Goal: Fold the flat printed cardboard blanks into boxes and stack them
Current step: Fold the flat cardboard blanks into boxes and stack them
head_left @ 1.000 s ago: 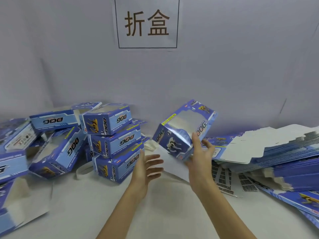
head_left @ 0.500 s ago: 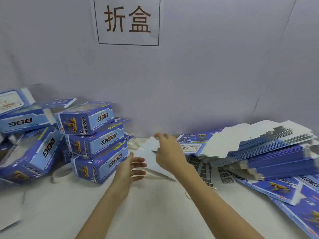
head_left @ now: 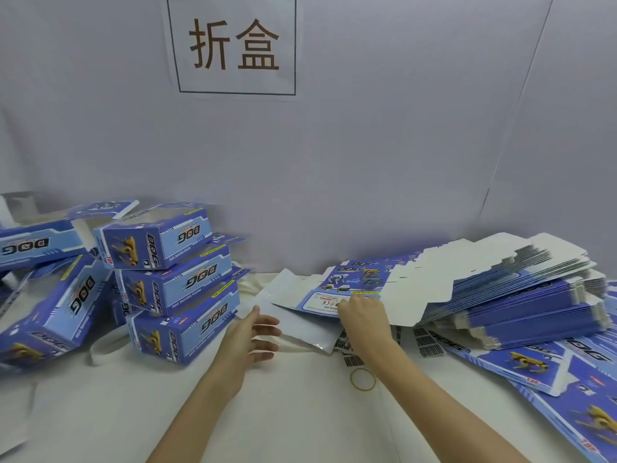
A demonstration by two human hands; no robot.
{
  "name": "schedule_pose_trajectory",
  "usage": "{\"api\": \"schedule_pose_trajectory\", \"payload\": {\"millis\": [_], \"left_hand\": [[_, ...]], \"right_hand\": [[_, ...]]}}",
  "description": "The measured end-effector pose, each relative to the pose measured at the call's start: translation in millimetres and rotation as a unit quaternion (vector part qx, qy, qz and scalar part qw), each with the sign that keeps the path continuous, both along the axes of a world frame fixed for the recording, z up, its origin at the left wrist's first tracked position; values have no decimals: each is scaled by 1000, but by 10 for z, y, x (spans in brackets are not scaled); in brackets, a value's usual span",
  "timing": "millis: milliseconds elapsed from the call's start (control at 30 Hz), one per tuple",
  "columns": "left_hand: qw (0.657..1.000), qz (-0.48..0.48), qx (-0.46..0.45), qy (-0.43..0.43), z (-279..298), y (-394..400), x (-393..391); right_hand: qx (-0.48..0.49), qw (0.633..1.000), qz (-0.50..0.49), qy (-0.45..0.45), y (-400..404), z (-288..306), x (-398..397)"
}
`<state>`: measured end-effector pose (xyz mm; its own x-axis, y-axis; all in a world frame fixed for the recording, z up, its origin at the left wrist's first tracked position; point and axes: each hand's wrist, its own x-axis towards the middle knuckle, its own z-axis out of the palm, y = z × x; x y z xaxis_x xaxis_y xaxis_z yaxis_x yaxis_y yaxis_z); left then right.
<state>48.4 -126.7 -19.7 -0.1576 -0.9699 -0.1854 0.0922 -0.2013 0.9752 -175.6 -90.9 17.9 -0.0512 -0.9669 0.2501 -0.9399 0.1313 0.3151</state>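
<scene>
Both forearms reach up from the bottom of the frame across the white table (head_left: 283,412). The right hand (head_left: 362,315) is stretched forward at centre right, knuckles up, its fingers curled down onto the near edge of a flat blank (head_left: 347,285) that lies printed side up; whether the thumb is under the card cannot be told. That blank sits at the left end of a fanned pile of blanks (head_left: 521,295) filling the right of the frame. The left hand (head_left: 250,342) hovers at centre, palm turned inward, fingers spread and loosely bent, holding nothing, just over a white sheet (head_left: 300,332). To its left, three folded boxes (head_left: 177,282) stand stacked, with more boxes tipped at the left edge. A rubber band (head_left: 363,379) lies beside the right wrist. A sign (head_left: 235,45) hangs at top centre.
</scene>
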Motion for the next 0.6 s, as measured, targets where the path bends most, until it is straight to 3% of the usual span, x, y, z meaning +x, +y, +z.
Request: {"api": "schedule_pose_trajectory", "payload": {"millis": [67,133,233,333,433,600], "left_hand": [[1000,-1,-5,3,7,3,4],[1000,-8,-12,11,1,4,1],[999,-22,-29,30,22,23,-27],[995,-31,-76,51,46,56,-25],[987,-24,-136,84,55,102,3],[981,65,-184,15,110,81,-1]], "right_hand": [[-62,998,16,-17,26,-34,62],[-216,973,74,-19,74,-28,100],[-433,876,199,-71,91,-34,140],[-440,813,269,-270,155,118,309],[-462,703,250,-480,225,170,460],[-335,569,158,-735,288,-19,493]]}}
